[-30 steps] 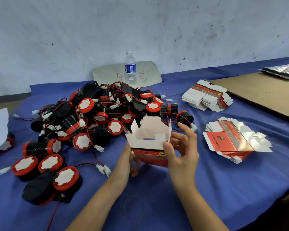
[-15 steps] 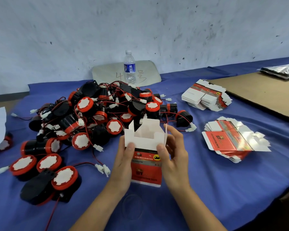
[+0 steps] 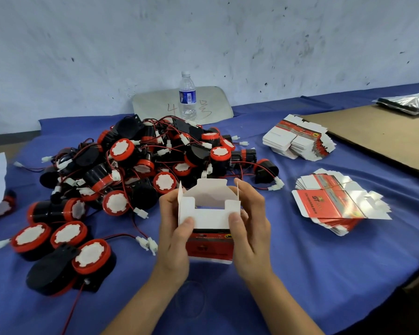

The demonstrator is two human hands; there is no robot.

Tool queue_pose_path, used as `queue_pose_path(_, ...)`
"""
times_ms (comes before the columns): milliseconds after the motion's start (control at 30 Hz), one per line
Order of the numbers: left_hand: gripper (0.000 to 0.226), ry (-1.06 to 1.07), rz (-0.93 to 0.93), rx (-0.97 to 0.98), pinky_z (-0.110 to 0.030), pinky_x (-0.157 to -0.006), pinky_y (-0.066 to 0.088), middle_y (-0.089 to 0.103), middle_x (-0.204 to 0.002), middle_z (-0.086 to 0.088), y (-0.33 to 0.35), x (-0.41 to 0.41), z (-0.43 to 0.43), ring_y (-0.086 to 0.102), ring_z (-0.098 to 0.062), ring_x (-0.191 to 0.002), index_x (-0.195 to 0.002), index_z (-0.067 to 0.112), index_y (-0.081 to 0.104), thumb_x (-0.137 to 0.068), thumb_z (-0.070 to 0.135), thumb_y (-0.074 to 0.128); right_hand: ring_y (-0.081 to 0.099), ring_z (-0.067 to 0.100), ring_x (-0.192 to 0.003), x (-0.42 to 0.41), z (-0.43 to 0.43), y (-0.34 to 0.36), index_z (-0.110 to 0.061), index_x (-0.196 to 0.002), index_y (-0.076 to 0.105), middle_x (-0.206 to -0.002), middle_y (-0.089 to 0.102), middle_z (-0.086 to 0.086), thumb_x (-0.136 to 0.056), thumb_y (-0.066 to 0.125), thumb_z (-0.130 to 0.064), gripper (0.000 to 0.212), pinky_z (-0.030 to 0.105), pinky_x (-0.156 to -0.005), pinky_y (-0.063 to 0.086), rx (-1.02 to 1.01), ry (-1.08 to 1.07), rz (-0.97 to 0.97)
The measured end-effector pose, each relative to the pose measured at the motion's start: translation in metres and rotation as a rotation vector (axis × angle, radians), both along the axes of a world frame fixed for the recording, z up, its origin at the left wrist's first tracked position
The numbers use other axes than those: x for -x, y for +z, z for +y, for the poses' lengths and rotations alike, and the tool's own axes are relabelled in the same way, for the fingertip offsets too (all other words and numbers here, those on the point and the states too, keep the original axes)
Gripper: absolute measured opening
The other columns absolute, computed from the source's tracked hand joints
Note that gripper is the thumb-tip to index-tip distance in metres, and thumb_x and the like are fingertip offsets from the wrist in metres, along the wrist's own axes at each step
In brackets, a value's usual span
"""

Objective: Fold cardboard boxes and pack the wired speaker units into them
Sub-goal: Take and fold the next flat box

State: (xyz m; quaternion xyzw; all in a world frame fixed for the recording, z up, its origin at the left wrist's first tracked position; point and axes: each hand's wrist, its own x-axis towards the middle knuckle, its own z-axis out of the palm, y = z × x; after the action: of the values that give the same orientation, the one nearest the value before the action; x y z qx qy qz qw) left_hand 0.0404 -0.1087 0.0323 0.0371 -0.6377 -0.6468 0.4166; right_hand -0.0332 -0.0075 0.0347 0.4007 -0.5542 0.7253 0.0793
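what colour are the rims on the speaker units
Red, around white faces, on the speaker units; head view.

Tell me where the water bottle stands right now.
Head view: the water bottle stands upright at far centre, behind the speaker pile and in front of the grey board.

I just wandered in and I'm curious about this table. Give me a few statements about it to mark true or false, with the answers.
1. The left hand and the right hand both hold the box. True.
2. The box is closed on top. False: its top is open, with the flaps standing up.
3. The water bottle stands upright behind the pile of speaker units. True.
4. The stacks of flat boxes lie left of the pile. False: both stacks lie to its right.
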Motion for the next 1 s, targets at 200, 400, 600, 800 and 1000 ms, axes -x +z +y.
queue_pose_path(200,0.034,0.049,0.032,0.016,-0.02,-0.06,0.051,0.061,-0.083,0.015,0.002,0.0,0.001,0.058,-0.002,-0.073,-0.098,0.053,0.055,-0.072,0.032,0.05,0.062,0.013,-0.099,-0.001,-0.002,-0.004,-0.026,-0.134,0.038,-0.119,0.06,0.004,-0.09,0.045,-0.021,0.044,0.025,-0.081,0.05,0.011,-0.053,0.081)
queue_pose_path(400,0.036,0.116,0.018,0.07,-0.021,-0.063,0.049,0.061,-0.083,0.012,0.003,0.002,0.001,0.056,-0.003,-0.074,-0.096,0.054,0.056,-0.072,0.03,0.043,0.061,0.018,-0.109,0.0,-0.002,-0.004,-0.011,-0.113,0.054,-0.118,0.061,0.008,-0.088,0.049,-0.008,0.026,0.03,-0.086,0.051,0.051,-0.132,0.272)
queue_pose_path(600,0.036,0.243,0.002,0.276,-0.021,-0.084,0.049,0.053,-0.129,0.011,0.005,0.001,-0.001,0.058,-0.007,-0.106,-0.132,0.04,0.037,-0.096,0.045,0.038,0.062,0.013,-0.094,0.005,-0.004,-0.006,-0.004,-0.089,0.069,-0.104,0.065,0.004,-0.085,0.058,-0.028,0.027,0.026,-0.075,0.051,-0.082,-0.184,0.2)
queue_pose_path(800,0.044,0.239,-0.112,0.41,-0.037,-0.077,0.055,0.059,-0.118,0.012,0.003,0.002,-0.011,0.063,-0.018,-0.099,-0.121,0.046,0.054,-0.089,0.072,0.038,0.059,0.006,-0.074,0.009,-0.003,-0.001,-0.011,-0.08,0.063,-0.084,0.065,-0.004,-0.083,0.053,-0.042,0.033,0.016,-0.059,0.044,-0.019,-0.025,-0.255)
queue_pose_path(1000,0.044,0.264,-0.094,0.528,-0.021,-0.074,0.048,0.055,-0.107,0.001,0.0,0.005,-0.014,0.058,-0.007,-0.095,-0.106,0.027,0.056,-0.098,0.06,0.028,0.057,0.017,-0.071,0.012,-0.003,-0.001,-0.01,-0.075,0.063,-0.081,0.064,0.0,-0.083,0.054,-0.041,0.034,0.029,-0.06,0.044,-0.057,-0.03,-0.201)
